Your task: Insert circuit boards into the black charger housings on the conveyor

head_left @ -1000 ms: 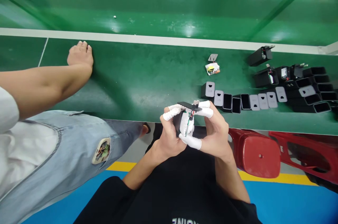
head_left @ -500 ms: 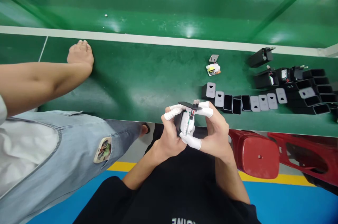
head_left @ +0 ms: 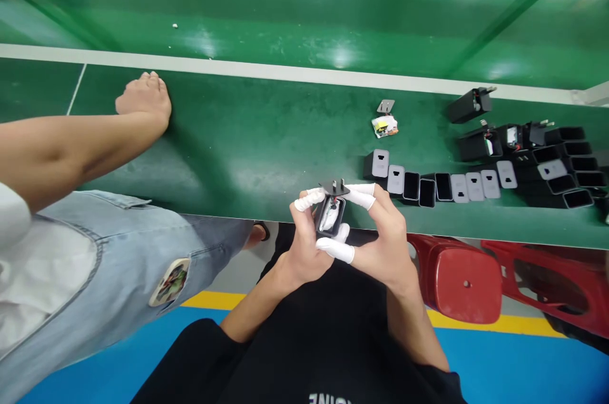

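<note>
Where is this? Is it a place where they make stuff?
Most likely a factory assembly line. A long green conveyor belt carries a row of black charger housings, and the left hand and right hand, with white finger covers, hold a black charger housing whose insides show.

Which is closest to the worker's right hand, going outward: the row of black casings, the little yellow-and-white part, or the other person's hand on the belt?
From the right hand:
1. Row of black casings, just beyond, to its right.
2. Yellow-and-white part, farther up the belt.
3. Other person's hand, far left.
</note>
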{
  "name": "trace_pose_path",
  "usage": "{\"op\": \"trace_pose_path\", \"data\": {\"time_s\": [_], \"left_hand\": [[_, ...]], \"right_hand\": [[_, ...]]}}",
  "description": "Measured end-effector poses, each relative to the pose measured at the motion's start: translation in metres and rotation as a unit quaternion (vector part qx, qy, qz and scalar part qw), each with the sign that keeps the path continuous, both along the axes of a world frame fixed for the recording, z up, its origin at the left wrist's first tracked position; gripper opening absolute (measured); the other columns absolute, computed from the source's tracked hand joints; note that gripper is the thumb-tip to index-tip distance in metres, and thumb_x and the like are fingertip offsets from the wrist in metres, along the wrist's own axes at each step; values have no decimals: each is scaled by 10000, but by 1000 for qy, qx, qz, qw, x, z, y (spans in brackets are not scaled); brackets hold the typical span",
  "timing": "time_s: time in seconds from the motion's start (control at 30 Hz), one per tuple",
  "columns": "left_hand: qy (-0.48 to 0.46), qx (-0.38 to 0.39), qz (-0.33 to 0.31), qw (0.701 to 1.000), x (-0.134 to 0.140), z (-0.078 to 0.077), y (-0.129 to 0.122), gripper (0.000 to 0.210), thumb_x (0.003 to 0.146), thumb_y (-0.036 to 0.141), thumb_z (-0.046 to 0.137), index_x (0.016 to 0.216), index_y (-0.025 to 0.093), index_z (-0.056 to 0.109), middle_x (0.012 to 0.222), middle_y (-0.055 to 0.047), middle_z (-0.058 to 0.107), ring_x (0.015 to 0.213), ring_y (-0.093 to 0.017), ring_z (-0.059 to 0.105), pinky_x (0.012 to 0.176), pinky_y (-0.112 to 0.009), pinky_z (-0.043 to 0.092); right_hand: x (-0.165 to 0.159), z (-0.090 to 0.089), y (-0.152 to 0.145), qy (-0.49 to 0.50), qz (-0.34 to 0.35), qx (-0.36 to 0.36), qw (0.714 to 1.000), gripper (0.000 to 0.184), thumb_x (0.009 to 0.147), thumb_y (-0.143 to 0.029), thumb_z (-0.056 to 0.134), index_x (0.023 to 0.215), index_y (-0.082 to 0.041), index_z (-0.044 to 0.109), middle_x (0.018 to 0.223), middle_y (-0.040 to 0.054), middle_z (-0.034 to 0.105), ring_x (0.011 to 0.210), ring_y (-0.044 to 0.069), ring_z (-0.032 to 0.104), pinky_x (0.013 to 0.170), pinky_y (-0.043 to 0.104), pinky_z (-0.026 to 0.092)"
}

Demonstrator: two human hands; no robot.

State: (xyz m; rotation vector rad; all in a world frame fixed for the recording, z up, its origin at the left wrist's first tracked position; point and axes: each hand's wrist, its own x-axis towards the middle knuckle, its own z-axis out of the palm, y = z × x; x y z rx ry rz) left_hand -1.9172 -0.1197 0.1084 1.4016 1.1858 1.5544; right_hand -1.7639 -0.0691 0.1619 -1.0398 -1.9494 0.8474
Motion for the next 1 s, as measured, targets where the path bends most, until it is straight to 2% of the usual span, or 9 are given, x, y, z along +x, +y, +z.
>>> {"op": "trace_pose_path", "data": {"time_s": [0.13, 0.27, 0.4, 0.53, 0.63, 0.7, 0.77, 0.9, 1.0], "left_hand": [[-25, -24, 5, 999, -1, -5, -3, 648, 978, 310, 828, 1457, 322, 391, 1381, -101, 496, 1301, -249, 617, 1105, -458, 600], [-72, -82, -28, 994, -6, -1, -3, 567, 1055, 284, 719, 1486, 351, 357, 1477, -114, 505, 1391, -258, 622, 1194, -516, 574], [-81, -96, -43, 991, -10, 5, -1, 528, 1088, 270, 652, 1520, 356, 361, 1530, -110, 488, 1453, -250, 582, 1230, -508, 559], [-46, -88, -41, 994, -11, 10, -2, 521, 1094, 250, 620, 1539, 327, 361, 1566, -124, 465, 1526, -259, 518, 1296, -532, 506], [-59, -79, -33, 995, -15, 14, -4, 615, 1061, 302, 687, 1585, 317, 366, 1618, -145, 448, 1559, -287, 508, 1286, -539, 530], [-74, -54, 0, 996, -21, 15, -2, 634, 1024, 372, 747, 1578, 296, 447, 1574, -150, 512, 1522, -304, 555, 1259, -526, 558], [-79, -32, 48, 995, -27, 14, 3, 554, 999, 397, 786, 1492, 268, 568, 1455, -138, 611, 1421, -298, 641, 1210, -494, 594], [-105, -35, 61, 992, -33, 9, 17, 463, 978, 357, 839, 1398, 272, 664, 1363, -106, 723, 1245, -252, 759, 1101, -429, 662], [-128, -43, 67, 989, -31, 8, 24, 475, 954, 374, 877, 1383, 267, 703, 1386, -110, 752, 1242, -259, 779, 1099, -436, 672]], "right_hand": [[9, -6, -5, -11, -18, 59, 998, 740, 773, -332, 996, 1446, -326, 688, 1256, 116, 759, 1100, 357, 732, 890, 558, 646], [13, -7, -6, 9, 57, 89, 994, 789, 853, -170, 850, 1588, -333, 612, 1402, 136, 739, 1170, 339, 758, 914, 537, 691], [9, -11, -5, -50, 97, 97, 989, 833, 914, -105, 743, 1669, -382, 527, 1529, 131, 696, 1294, 353, 744, 990, 562, 702], [5, -24, -1, -80, 79, 166, 980, 749, 950, -97, 748, 1619, -397, 592, 1416, 124, 758, 1277, 361, 765, 969, 557, 720], [-1, -32, 5, -19, 59, 180, 982, 713, 925, -161, 831, 1575, -382, 638, 1347, 124, 784, 1207, 344, 791, 933, 526, 729], [-8, -37, 11, 76, 25, 130, 988, 716, 859, -274, 934, 1523, -358, 680, 1330, 127, 786, 1173, 340, 793, 928, 528, 727], [-17, -41, 17, 202, -14, 30, 979, 689, 804, -409, 984, 1437, -322, 726, 1295, 126, 794, 1152, 335, 794, 936, 530, 721], [-35, -45, 22, 382, -34, -211, 899, 553, 853, -538, 914, 1312, -280, 746, 1301, 127, 809, 1134, 310, 815, 992, 520, 704], [-44, -43, 20, 416, -19, -306, 856, 505, 877, -550, 868, 1283, -275, 749, 1296, 121, 819, 1140, 308, 812, 1016, 531, 693]]}}
